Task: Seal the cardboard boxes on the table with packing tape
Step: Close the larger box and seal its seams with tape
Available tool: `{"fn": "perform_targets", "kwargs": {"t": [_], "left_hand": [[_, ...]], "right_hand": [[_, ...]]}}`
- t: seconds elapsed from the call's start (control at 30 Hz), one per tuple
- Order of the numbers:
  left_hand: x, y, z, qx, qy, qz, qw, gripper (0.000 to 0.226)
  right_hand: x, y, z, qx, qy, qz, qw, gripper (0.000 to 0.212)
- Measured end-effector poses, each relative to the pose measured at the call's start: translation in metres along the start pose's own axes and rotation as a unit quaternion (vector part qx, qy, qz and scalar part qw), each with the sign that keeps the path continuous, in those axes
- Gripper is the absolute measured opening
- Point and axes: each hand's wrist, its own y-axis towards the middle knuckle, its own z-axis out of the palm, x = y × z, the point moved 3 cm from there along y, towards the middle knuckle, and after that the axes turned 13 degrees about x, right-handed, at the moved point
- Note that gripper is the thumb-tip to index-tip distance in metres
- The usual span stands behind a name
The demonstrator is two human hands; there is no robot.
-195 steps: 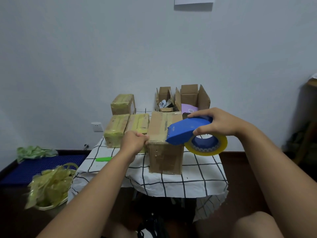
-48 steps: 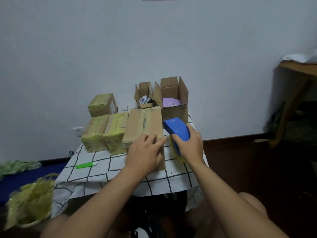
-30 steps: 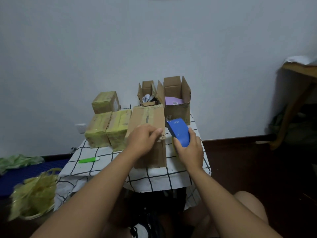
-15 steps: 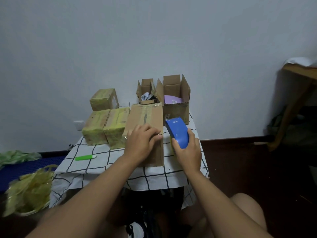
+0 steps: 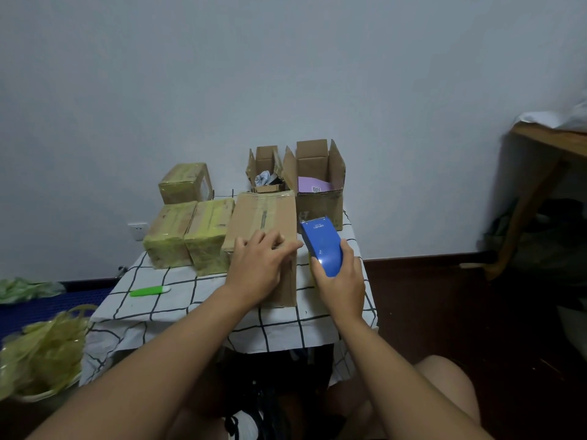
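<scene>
A tall brown cardboard box (image 5: 263, 217) stands in the middle of the small table (image 5: 178, 300), its top flaps down with tape along the seam. My left hand (image 5: 259, 268) lies flat on the box's near top edge, fingers stretched toward the right. My right hand (image 5: 340, 281) grips a blue tape dispenser (image 5: 320, 246) just right of the box, beside its right face. Two open boxes (image 5: 313, 198) stand behind, one holding a purple item.
Three boxes wrapped in yellowish tape (image 5: 190, 233) sit at the left and back left. A green utility knife (image 5: 149, 291) lies on the checked cloth. A basket of crumpled tape (image 5: 41, 354) stands on the floor at left. A wooden table (image 5: 546, 160) is at right.
The dispenser came down from above the box top to its right side. My left hand moved from the box's left edge onto its near top edge and spread flat.
</scene>
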Motion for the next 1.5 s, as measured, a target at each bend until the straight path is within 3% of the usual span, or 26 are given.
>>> {"fn": "perform_targets", "kwargs": {"t": [0.3, 0.5, 0.7, 1.03, 1.2, 1.37, 1.5], "left_hand": [[-0.008, 0.009, -0.010, 0.083, 0.003, 0.006, 0.997, 0.037], [0.012, 0.015, -0.015, 0.137, -0.109, -0.005, 0.985, 0.039], [0.004, 0.018, -0.014, 0.108, -0.057, 0.019, 0.992, 0.032], [0.012, 0.005, -0.011, 0.103, -0.109, -0.007, 0.989, 0.061], [0.033, 0.007, -0.020, 0.083, -0.266, -0.050, 0.959, 0.028], [0.032, 0.011, -0.018, 0.085, -0.227, -0.013, 0.970, 0.018], [0.036, 0.006, -0.012, 0.056, -0.175, 0.000, 0.983, 0.024]], "right_hand": [[0.001, 0.001, -0.001, 0.002, 0.003, -0.003, 1.000, 0.072], [0.001, 0.001, 0.000, -0.004, -0.011, -0.006, 1.000, 0.072], [0.000, 0.000, 0.000, -0.005, 0.000, -0.008, 1.000, 0.072], [-0.001, 0.002, -0.001, 0.001, -0.011, -0.016, 1.000, 0.071], [0.000, 0.003, -0.002, 0.005, -0.008, -0.013, 1.000, 0.070], [-0.001, 0.003, -0.003, 0.004, -0.004, -0.015, 1.000, 0.071], [-0.002, 0.003, -0.003, 0.006, -0.012, -0.018, 1.000, 0.072]]}}
